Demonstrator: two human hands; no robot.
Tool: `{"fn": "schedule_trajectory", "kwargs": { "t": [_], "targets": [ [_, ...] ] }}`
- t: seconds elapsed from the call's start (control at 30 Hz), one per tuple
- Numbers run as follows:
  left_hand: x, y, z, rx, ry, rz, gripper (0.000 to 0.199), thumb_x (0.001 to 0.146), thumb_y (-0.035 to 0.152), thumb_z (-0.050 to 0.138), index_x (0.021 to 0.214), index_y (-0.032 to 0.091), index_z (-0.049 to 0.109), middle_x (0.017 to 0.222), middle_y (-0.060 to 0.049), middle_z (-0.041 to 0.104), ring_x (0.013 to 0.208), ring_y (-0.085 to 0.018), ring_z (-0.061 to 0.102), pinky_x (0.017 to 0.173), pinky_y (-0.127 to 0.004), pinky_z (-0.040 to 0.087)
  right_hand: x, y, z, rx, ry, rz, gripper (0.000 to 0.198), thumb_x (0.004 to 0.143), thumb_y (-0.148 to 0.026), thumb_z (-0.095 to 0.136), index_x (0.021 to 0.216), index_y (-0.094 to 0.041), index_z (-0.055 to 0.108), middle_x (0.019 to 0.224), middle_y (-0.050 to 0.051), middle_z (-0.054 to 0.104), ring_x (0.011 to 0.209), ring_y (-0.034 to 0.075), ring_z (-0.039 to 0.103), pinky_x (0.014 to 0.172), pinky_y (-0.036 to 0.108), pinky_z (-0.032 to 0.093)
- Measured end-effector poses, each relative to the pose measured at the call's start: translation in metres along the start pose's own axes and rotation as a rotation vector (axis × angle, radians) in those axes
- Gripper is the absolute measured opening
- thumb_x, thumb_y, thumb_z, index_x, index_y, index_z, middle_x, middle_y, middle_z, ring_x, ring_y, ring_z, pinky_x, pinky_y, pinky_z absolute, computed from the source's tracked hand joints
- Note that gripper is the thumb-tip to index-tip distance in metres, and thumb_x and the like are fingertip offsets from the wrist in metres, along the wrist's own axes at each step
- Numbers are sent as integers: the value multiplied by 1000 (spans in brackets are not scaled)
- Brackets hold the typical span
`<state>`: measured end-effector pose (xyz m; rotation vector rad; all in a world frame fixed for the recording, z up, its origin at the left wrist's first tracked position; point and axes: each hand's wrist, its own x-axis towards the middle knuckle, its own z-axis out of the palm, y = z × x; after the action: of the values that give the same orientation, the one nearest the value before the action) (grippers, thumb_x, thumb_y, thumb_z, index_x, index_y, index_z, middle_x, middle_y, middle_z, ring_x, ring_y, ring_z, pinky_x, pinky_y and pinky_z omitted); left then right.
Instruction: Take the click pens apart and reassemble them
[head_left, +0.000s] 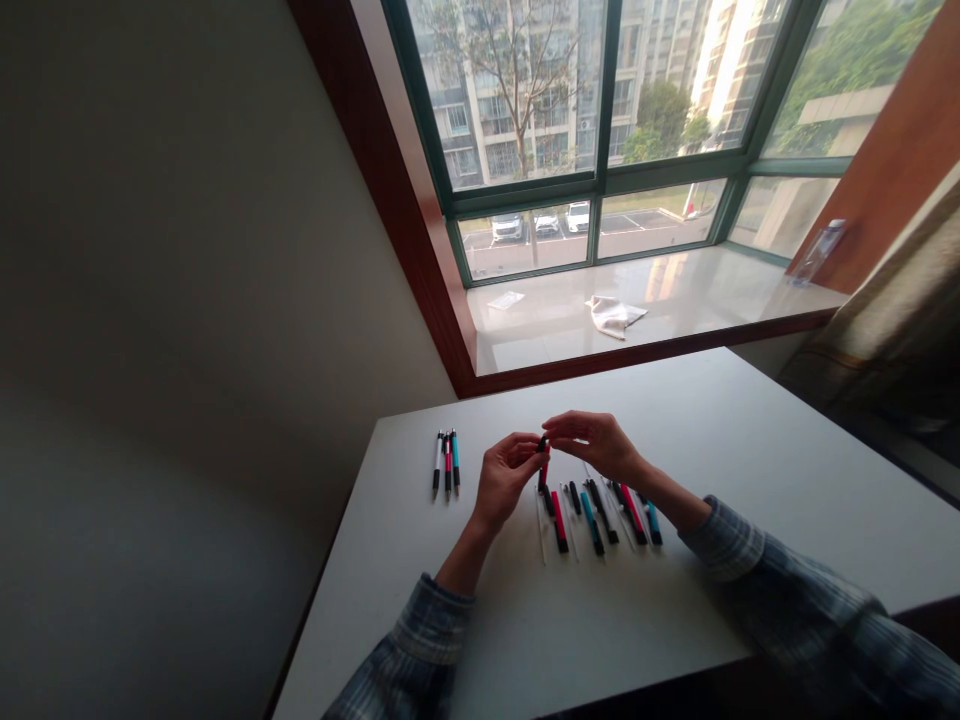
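My left hand [504, 480] is closed around a red pen [544, 468] with black ends, held upright above the table. At its upper end the fingertips of my right hand [592, 440] come together; whether they pinch a small part there is too small to tell. Below both hands lies a row of pen parts: a red barrel [559, 522], a teal barrel [592, 524], black grips [574, 498] and thin white refills [541, 530]. Farther right are another red barrel [633, 512] and a teal one [654, 522], partly below my right wrist.
Three whole pens [447, 465], white, red and teal, lie side by side at the left of the white table [420, 600]. Behind it, the window sill [540, 335] carries a crumpled cloth [615, 316], a small clear packet [506, 300] and a plastic bottle [817, 252].
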<state>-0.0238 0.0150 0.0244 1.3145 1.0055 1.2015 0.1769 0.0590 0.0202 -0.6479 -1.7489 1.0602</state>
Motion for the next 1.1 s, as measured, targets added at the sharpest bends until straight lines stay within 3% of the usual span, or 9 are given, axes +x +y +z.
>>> {"fn": "schedule_trajectory", "kwargs": {
  "t": [0.07,0.17,0.27,0.4,0.57,0.7,0.87,0.97,1.1],
  "targets": [
    [0,0,-1,12,25,-2,32,78,34,85,104,18,74,98,-7,78,94,-23,74,89,-41,61,1,0,-5,-160,74,0,30,95,-44,68,114,-22,75,106,7,78,92,23,76,83,40,64],
    [1,0,-2,26,73,-3,32,78,33,86,103,18,74,98,-7,77,95,-22,74,90,-39,61,-1,2,-16,-576,142,99,26,98,-43,64,100,-20,77,96,9,78,79,22,73,72,38,60],
    [2,-1,-4,40,122,3,31,78,32,86,103,17,74,98,-7,77,96,-22,73,91,-39,60,-4,7,-20,-884,-9,299,29,93,-47,70,88,-19,77,90,10,77,73,23,70,66,34,55],
    [2,-3,-5,63,148,12,32,79,33,85,104,18,73,100,-7,77,99,-22,73,93,-40,59,-7,13,-14,-999,-157,432,21,91,-40,73,89,-19,78,90,9,78,78,23,70,67,31,52],
    [2,-3,-8,85,144,22,30,81,33,83,106,19,72,103,-6,76,100,-22,72,93,-40,59,-7,17,-6,-973,-220,354,14,96,-22,64,90,-18,76,95,11,77,89,25,69,73,31,51],
    [2,-5,-9,90,138,25,30,83,34,81,107,19,72,104,-6,76,100,-21,72,92,-39,59,-6,17,-7,-784,-92,253,16,100,-22,56,97,-17,71,96,11,75,86,24,67,74,33,51],
    [2,-5,-7,56,97,11,32,81,34,83,106,18,72,101,-7,77,97,-22,73,90,-39,60,2,11,-9,-156,99,217,28,98,-41,62,115,-20,67,88,4,74,77,19,67,68,32,53],
    [2,-5,-5,44,79,19,32,78,32,86,104,17,73,98,-7,77,94,-22,74,90,-40,61,7,3,-7,148,183,186,31,90,-45,72,107,-19,69,86,4,73,76,18,69,68,31,53],
    [2,-4,-3,48,28,27,31,77,32,87,101,16,76,100,-8,78,93,-22,74,92,-41,60,8,-5,-3,285,231,165,26,85,-42,79,97,-20,70,90,5,75,78,18,70,67,29,53]
  ]
}}
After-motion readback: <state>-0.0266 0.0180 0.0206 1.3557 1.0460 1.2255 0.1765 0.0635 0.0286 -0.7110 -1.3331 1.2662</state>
